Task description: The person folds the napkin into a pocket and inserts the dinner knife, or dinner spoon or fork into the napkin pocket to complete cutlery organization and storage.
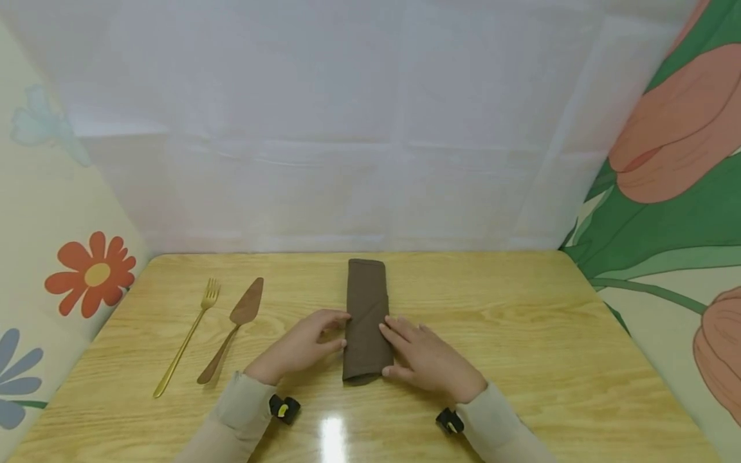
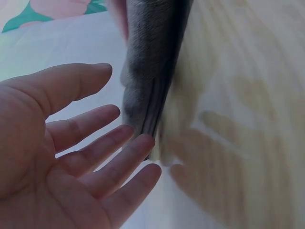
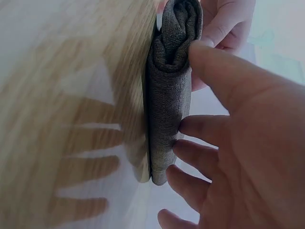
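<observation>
A brown cloth napkin point(image 1: 367, 321), folded into a long narrow bundle, lies lengthwise on the wooden table. On its left side, my left hand point(image 1: 298, 347) has its fingertips at the edge, with thumb and fingers spread. My right hand point(image 1: 431, 363) touches the opposite edge with extended fingers. In the right wrist view, the rolled layers show at the near end of the napkin point(image 3: 169, 105), and the thumb rests against it. From the left wrist, the fingers point(image 2: 119, 167) look loosely straight beside the napkin point(image 2: 150, 57), not wrapped round it.
To the left lie a gold fork point(image 1: 185, 344) and a copper-coloured cake server point(image 1: 246, 305), both pointing away. A white sheet point(image 1: 347, 128) hangs behind the table point(image 1: 521, 321). Flower-patterned panels point(image 1: 671, 257) stand at both sides.
</observation>
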Demonstrator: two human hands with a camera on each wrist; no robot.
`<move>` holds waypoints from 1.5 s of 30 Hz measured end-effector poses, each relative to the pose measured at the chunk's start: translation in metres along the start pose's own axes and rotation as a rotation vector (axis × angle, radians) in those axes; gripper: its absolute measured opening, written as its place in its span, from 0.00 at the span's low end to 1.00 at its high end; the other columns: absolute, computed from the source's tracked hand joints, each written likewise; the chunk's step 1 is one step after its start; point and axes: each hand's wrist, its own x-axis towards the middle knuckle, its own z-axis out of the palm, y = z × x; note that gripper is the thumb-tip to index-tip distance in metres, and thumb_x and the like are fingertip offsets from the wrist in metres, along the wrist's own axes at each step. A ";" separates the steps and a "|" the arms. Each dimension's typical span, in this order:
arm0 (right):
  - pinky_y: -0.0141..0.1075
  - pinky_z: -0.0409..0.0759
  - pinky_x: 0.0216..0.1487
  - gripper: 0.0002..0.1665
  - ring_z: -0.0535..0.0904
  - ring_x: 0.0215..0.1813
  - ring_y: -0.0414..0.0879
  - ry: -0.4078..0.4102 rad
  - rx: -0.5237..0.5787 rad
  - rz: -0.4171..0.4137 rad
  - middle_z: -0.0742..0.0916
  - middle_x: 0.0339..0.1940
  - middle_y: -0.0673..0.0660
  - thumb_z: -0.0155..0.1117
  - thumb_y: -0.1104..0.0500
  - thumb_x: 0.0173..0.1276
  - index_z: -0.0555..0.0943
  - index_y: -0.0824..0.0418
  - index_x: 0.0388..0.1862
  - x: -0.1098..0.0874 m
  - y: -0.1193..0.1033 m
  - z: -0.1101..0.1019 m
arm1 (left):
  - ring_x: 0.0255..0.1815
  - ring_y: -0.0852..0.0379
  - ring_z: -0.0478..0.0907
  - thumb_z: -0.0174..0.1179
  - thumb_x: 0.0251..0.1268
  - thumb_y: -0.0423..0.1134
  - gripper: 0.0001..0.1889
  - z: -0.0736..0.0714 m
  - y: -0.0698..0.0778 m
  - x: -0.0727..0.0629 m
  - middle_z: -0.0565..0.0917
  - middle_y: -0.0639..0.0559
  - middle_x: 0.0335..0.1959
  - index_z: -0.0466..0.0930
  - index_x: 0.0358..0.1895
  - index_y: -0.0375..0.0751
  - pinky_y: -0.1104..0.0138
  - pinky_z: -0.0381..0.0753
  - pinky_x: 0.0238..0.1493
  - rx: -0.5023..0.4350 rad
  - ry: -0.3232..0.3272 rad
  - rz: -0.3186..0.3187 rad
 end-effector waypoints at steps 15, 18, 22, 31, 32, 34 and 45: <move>0.47 0.56 0.79 0.47 0.52 0.82 0.52 -0.034 0.001 -0.034 0.59 0.83 0.59 0.52 0.37 0.78 0.54 0.62 0.82 0.000 0.005 -0.002 | 0.66 0.31 0.71 0.59 0.76 0.37 0.26 -0.054 -0.003 -0.021 0.72 0.30 0.68 0.68 0.71 0.30 0.37 0.72 0.62 0.161 0.250 -0.104; 0.47 0.55 0.79 0.47 0.52 0.82 0.52 -0.036 0.002 -0.035 0.58 0.83 0.59 0.52 0.37 0.78 0.54 0.63 0.82 -0.001 0.005 -0.002 | 0.65 0.29 0.70 0.57 0.78 0.38 0.25 -0.068 -0.008 -0.029 0.71 0.28 0.67 0.67 0.71 0.28 0.36 0.72 0.61 0.191 0.300 -0.162; 0.48 0.55 0.79 0.47 0.51 0.82 0.52 -0.052 -0.009 -0.028 0.57 0.83 0.59 0.50 0.35 0.79 0.53 0.63 0.83 -0.001 0.002 -0.003 | 0.64 0.27 0.70 0.53 0.80 0.41 0.27 -0.082 -0.018 -0.038 0.69 0.24 0.67 0.65 0.71 0.24 0.37 0.74 0.59 0.165 0.316 -0.239; 0.51 0.58 0.78 0.46 0.53 0.82 0.53 -0.053 -0.180 -0.062 0.58 0.83 0.58 0.46 0.34 0.79 0.54 0.61 0.83 -0.002 0.005 -0.005 | 0.62 0.25 0.71 0.50 0.81 0.45 0.30 -0.096 -0.038 -0.048 0.69 0.22 0.66 0.62 0.71 0.21 0.38 0.76 0.55 0.134 0.211 -0.388; 0.51 0.58 0.78 0.46 0.54 0.82 0.52 -0.057 -0.197 -0.067 0.58 0.83 0.58 0.46 0.34 0.80 0.54 0.61 0.83 -0.002 0.006 -0.005 | 0.61 0.25 0.71 0.51 0.80 0.45 0.30 -0.097 -0.040 -0.049 0.70 0.21 0.65 0.63 0.70 0.20 0.38 0.76 0.54 0.143 0.198 -0.406; 0.51 0.58 0.78 0.45 0.54 0.82 0.53 -0.063 -0.202 -0.078 0.59 0.83 0.58 0.46 0.35 0.80 0.54 0.62 0.83 -0.003 0.007 -0.005 | 0.59 0.24 0.72 0.51 0.80 0.45 0.30 -0.098 -0.044 -0.050 0.71 0.19 0.63 0.65 0.67 0.17 0.39 0.77 0.52 0.167 0.174 -0.438; 0.50 0.58 0.78 0.44 0.56 0.81 0.52 -0.059 -0.183 -0.072 0.60 0.82 0.58 0.45 0.37 0.81 0.55 0.63 0.82 -0.003 0.008 -0.003 | 0.53 0.27 0.77 0.55 0.75 0.37 0.24 -0.101 -0.058 -0.051 0.77 0.20 0.55 0.71 0.57 0.13 0.43 0.79 0.49 0.204 0.095 -0.535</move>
